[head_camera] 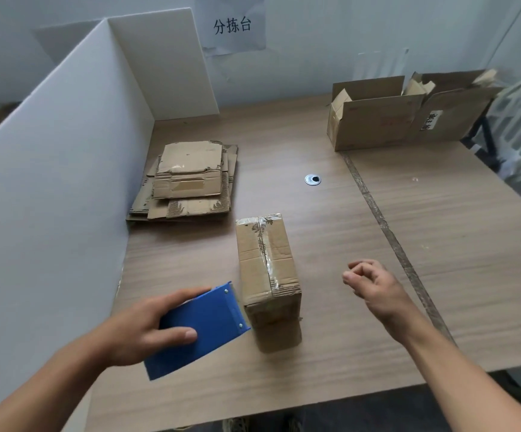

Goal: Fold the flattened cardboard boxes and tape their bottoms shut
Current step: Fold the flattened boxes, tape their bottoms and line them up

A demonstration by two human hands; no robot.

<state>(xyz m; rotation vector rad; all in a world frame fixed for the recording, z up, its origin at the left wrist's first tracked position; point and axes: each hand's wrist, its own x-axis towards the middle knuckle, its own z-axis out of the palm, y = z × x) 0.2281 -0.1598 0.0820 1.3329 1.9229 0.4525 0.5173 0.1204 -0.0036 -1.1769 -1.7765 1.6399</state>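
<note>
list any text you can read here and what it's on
"分拣台": printed on the paper sign taped to the back wall.
Black characters on the white label of the far-right carton: too blurred to read.
Faint red print on the open carton: too blurred to read.
No text shows on the taped box, flattened boxes or blue tape dispenser.

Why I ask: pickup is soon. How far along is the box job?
One box stands folded, tape along its seam. The left hand holds the blue tape dispenser beside it; the right hand hovers, holding nothing. A stack of flattened boxes is left.
</note>
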